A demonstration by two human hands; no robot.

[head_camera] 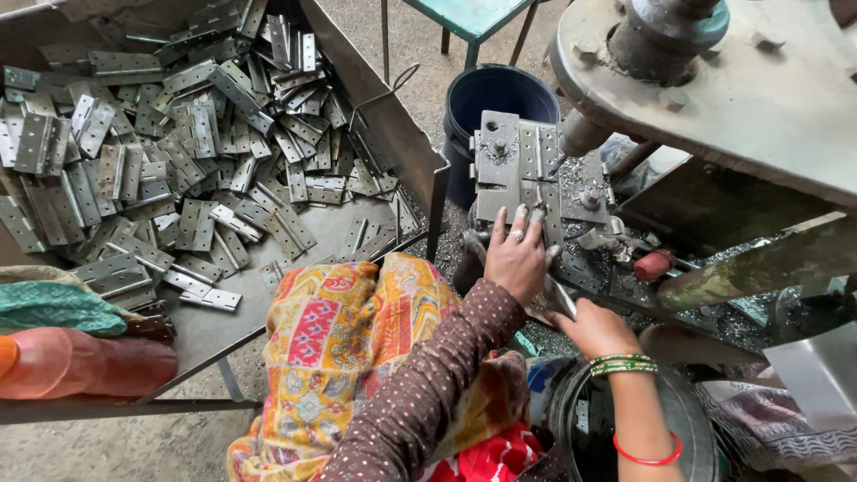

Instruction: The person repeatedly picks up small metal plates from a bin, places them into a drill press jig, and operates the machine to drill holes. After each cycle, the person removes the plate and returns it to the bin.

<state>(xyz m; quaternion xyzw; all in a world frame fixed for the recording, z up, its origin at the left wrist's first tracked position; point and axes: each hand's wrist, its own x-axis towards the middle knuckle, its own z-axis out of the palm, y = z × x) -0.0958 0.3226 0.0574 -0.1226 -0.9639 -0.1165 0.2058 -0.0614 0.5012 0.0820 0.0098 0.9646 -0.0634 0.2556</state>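
The grey press fixture (518,170) sits in front of me, metal shavings scattered around its base. Behind it stands a dark blue bucket (495,98); left of it a metal tray (406,134) is heaped with loose steel hinges (178,152); right of it the machine's heavy round plate (741,89) overhangs. My left hand (515,259) presses a flat, dull silver hinge leaf (544,174) onto the fixture, fingers spread. My right hand (594,326), just below the fixture, pinches a thin metal strip (559,299).

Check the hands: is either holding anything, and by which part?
Left hand presses fingertips on the near end of a metal hinge plate lying on the press fixture. Right hand grips one end of a flat metal piece.
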